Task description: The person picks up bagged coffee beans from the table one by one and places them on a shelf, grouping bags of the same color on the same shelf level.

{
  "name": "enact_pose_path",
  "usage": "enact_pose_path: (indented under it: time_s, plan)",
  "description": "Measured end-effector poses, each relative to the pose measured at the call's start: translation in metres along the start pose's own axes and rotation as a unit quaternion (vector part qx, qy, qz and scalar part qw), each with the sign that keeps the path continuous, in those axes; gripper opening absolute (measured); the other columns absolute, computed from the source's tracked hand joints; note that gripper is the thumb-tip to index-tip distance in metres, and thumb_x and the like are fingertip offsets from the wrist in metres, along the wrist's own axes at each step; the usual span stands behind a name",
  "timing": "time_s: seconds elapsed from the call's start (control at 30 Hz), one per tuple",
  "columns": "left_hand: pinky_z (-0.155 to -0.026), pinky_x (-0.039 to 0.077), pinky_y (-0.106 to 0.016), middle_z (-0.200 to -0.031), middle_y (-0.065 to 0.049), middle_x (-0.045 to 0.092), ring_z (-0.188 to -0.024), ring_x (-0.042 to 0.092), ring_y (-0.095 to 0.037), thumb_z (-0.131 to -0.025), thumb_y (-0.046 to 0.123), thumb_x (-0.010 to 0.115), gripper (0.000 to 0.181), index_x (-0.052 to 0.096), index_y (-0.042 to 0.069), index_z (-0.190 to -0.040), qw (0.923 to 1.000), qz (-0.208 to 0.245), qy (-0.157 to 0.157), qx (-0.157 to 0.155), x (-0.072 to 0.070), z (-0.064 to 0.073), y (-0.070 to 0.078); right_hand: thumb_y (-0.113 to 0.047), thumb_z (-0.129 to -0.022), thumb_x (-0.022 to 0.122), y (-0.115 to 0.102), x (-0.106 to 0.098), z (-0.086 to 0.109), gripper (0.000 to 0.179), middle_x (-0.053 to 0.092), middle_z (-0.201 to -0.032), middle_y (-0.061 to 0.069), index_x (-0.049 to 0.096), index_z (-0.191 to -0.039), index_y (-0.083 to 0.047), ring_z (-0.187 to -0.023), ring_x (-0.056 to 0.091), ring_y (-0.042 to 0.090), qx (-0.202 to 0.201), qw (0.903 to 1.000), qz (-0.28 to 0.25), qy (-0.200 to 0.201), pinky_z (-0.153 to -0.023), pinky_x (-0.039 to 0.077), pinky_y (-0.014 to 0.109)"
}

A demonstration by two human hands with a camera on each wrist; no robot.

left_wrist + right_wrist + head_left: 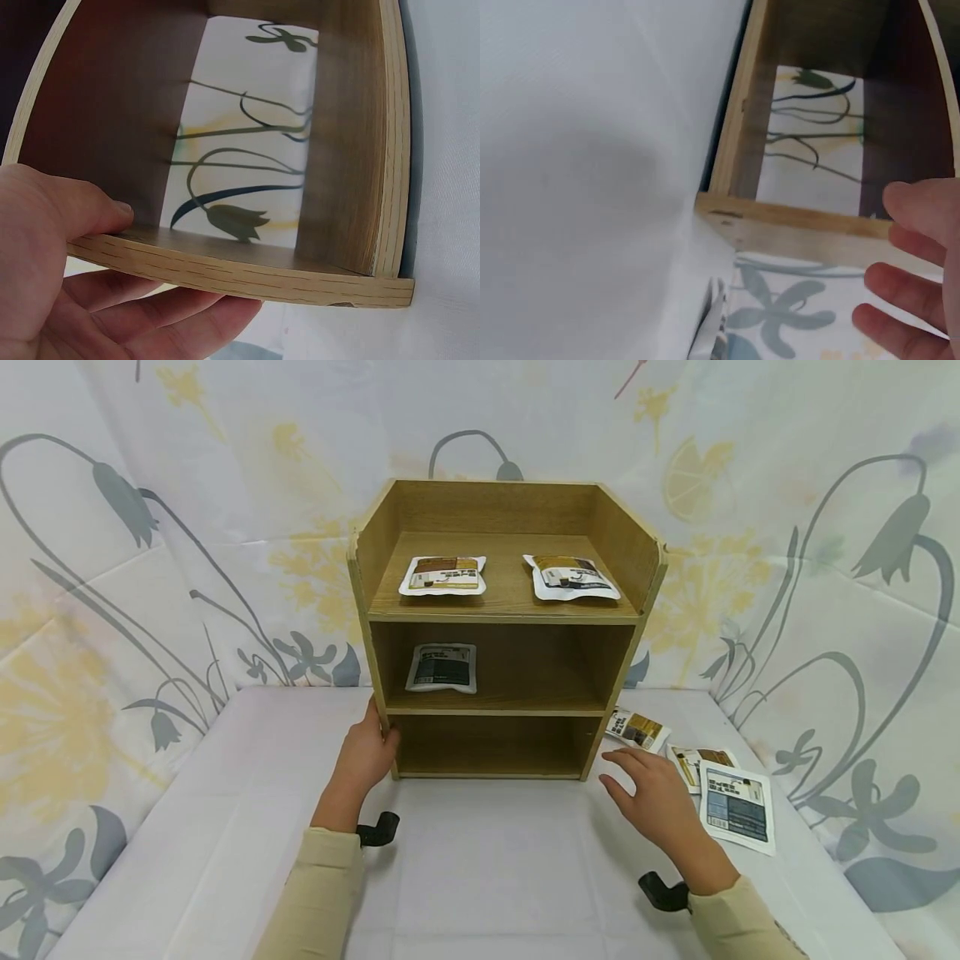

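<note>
A small wooden shelf unit (498, 713) with three levels stands on the white table. At its lower left side, my left hand (362, 756) grips the side panel (225, 279), thumb inside and the other fingers outside. My right hand (656, 797) is beside the lower right side panel (795, 217), fingers spread and holding nothing. On the top level lie two white-edged packets, a left one (444, 576) and a right one (572, 578). A dark-labelled packet (442, 668) lies at the left of the middle level.
Right of the shelf, a brown-labelled packet (637, 729), another brown one (712, 757) and a blue-labelled packet (737, 806) lie on the table (480, 877). The blue one partly overlaps its neighbour. A flower-printed cloth (300, 485) hangs behind and at both sides.
</note>
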State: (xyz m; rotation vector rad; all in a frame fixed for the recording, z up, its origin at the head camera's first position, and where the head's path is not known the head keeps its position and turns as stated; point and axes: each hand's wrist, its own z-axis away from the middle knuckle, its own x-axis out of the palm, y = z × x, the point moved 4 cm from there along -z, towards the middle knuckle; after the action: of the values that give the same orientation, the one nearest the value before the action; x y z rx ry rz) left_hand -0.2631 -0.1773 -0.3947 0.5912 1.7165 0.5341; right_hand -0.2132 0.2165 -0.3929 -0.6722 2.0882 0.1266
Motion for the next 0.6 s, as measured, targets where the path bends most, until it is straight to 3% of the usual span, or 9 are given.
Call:
enact_pose_path:
  time_s: [0.33, 0.6]
  plan:
    - [-0.082, 0.053, -0.055, -0.122, -0.032, 0.061, -0.101, 0.066, -0.044, -0.099, 0.020, 0.046, 0.063, 0.017, 0.002, -0.152, 1.0000, 0.006, 0.000, -0.004, 0.000, -0.001, -0.001, -0.025, -0.081, 0.077, 0.020, 0.001, 0.014, 0.042, 0.067, -0.115, 0.017, 0.067, -0.118, -0.008, -0.108, 0.062, 0.039, 0.061, 0.9942, 0.028, -0.083, -0.090, 0.047, 0.058]
    - [-0.080, 0.053, -0.054, -0.118, -0.033, 0.063, -0.098, 0.067, -0.044, -0.099, 0.020, 0.046, 0.060, 0.021, 0.002, -0.150, 1.0000, 0.002, 0.004, 0.004, -0.001, 0.000, -0.001, -0.026, -0.080, 0.077, 0.034, -0.003, 0.024, 0.046, 0.064, -0.118, 0.021, 0.066, -0.120, -0.007, -0.110, 0.060, 0.042, 0.077, 0.9897, 0.050, -0.109, -0.088, 0.047, 0.059]
